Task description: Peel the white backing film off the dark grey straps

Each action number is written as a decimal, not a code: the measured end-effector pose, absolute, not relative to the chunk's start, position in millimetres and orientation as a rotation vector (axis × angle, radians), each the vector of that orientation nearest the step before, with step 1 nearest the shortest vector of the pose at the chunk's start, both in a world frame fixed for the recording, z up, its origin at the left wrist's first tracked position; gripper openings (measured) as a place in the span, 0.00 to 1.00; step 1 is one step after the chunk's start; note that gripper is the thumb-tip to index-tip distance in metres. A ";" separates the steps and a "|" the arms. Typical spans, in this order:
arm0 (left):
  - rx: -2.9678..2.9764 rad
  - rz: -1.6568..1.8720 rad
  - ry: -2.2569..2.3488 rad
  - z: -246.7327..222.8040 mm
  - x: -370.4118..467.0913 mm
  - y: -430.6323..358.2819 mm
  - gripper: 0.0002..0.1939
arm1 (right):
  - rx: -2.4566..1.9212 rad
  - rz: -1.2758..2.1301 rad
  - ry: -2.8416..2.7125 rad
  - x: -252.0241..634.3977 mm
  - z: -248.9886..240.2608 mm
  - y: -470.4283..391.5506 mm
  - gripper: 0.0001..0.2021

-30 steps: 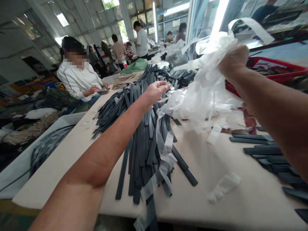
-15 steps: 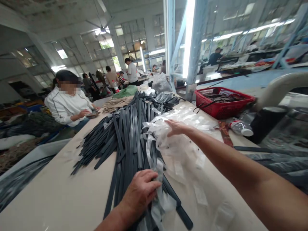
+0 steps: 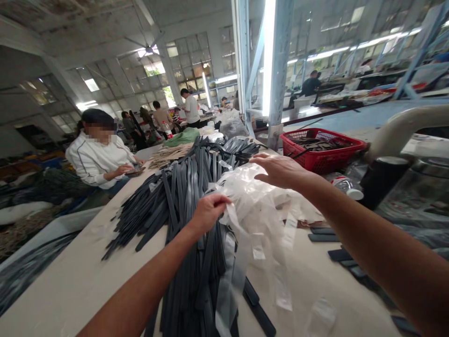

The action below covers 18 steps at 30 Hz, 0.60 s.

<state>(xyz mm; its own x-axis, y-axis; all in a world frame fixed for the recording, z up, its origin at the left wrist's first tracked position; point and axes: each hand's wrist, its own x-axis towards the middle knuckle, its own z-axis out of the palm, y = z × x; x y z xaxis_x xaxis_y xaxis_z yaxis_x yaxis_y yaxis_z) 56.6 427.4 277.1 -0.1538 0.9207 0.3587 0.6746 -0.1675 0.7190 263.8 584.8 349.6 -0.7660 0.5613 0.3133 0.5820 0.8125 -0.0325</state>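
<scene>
Left hand (image 3: 207,211) pinched shut on the near edge of a heap of clear, crinkled plastic sleeves (image 3: 259,199), fingers curled together around a fold of the film, arm reaching in from the worktop's near edge. Right hand (image 3: 278,169) hovering just above the far side of the same heap, palm down, fingers spread apart and gripping nothing. Heap lying at the middle of the pale beige worktop (image 3: 66,276), a few loose strips of film trailing toward the near edge. Directly left of the heap and partly under it, a long pile of dark grey flat straps (image 3: 182,201), running from the near edge toward the far end. More dark straps (image 3: 336,248) lying flat by the right edge. Red plastic mesh basket (image 3: 324,152) at the far right of the worktop, dark pieces inside. Clear plastic bottle with a red label (image 3: 345,185) lying on its side just before the basket. Seated person in a white jacket (image 3: 100,161) along the left edge, hands on a small dark object.
</scene>
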 end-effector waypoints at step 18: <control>1.606 1.126 1.992 286.3 18.4 368.4 0.15 | -0.022 0.286 -2.846 266.8 261.0 406.7 0.13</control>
<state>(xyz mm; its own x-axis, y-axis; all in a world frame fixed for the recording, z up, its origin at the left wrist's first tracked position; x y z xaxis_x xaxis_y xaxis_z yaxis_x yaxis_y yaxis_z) 18.4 368.4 286.3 -0.3001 0.9310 0.2077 0.6578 0.0442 0.7519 266.8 406.7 261.0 -0.9606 0.0431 0.2746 -0.0124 0.9803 -0.1974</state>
